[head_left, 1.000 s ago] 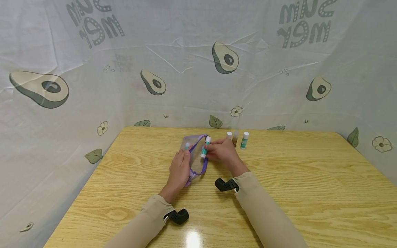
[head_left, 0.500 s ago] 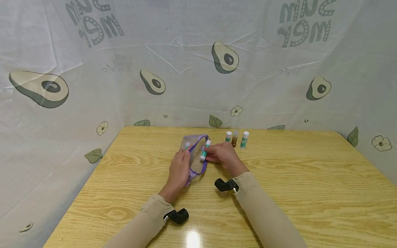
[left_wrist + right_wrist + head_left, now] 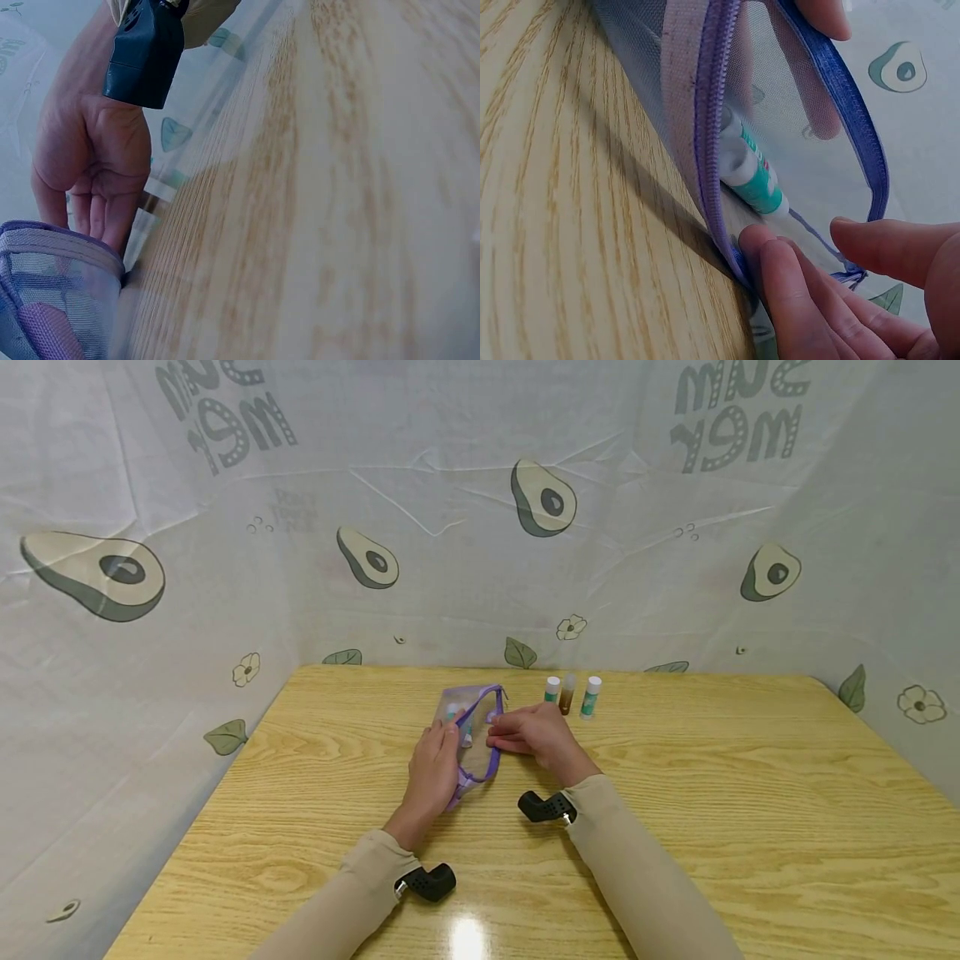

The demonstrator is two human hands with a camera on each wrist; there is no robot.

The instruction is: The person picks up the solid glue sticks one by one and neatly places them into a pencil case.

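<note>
A mesh zip pouch [image 3: 461, 695] with a purple zipper [image 3: 710, 142] stands on the table with its mouth spread wide. My left hand [image 3: 435, 760] grips its left side, the thumb at the rim and fingers showing through the mesh from outside. Two green-and-white glue sticks [image 3: 759, 187] lie side by side inside the pouch. At the mouth's right edge is my right hand [image 3: 536, 735], thumb and fingers apart with nothing between them. The left wrist view shows the right palm [image 3: 94, 154] behind the pouch's near rim.
Behind the right hand stand a glue stick [image 3: 552, 688], a brown bottle with a clear cap [image 3: 567, 695] and another glue stick [image 3: 591, 698]. A printed curtain [image 3: 450, 510] borders the wooden table [image 3: 712, 793] at the back and sides.
The glue stick in my right hand has dropped into the pouch beside the other one, and the right fingers have let go. The left hand keeps its hold.
</note>
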